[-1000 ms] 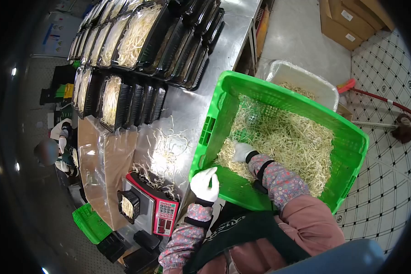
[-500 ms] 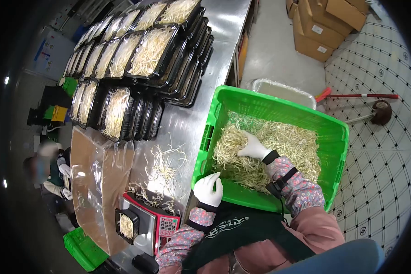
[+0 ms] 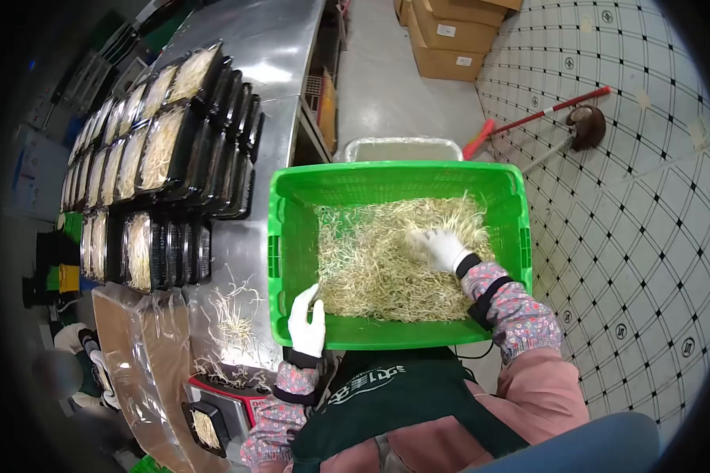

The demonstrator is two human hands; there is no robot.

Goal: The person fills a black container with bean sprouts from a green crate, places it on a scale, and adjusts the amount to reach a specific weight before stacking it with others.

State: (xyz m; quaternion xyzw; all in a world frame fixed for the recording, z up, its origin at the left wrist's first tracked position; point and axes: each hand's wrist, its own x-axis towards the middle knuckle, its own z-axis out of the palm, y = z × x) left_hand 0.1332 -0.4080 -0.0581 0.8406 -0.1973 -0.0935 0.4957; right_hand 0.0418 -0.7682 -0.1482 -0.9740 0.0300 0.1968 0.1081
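A green crate (image 3: 402, 334) holds a thick layer of bean sprouts (image 3: 394, 268). My right hand (image 3: 443, 249), in a white glove, reaches into the right half of the crate and touches the sprouts. Its fingertips are blurred and partly sunk among them, so I cannot make out whether they grip any. By the crate's near left corner is my gloved left hand (image 3: 308, 323), its fingers stretched upward and the thumb apart, with nothing held. It rests at the rim.
Stacked black trays of sprouts (image 3: 162, 150) stand on the steel table (image 3: 248, 197) at left. Loose sprouts (image 3: 233, 323) lie near a red scale (image 3: 233, 406) bearing a small tray (image 3: 205, 427). Behind are cardboard boxes (image 3: 454, 39) and a red-handled tool (image 3: 544, 110). Another person is at far left.
My view has swung right, so the crate sits further left in it. My right hand has gone from the clump at the crate's left side to the sprouts on its right.
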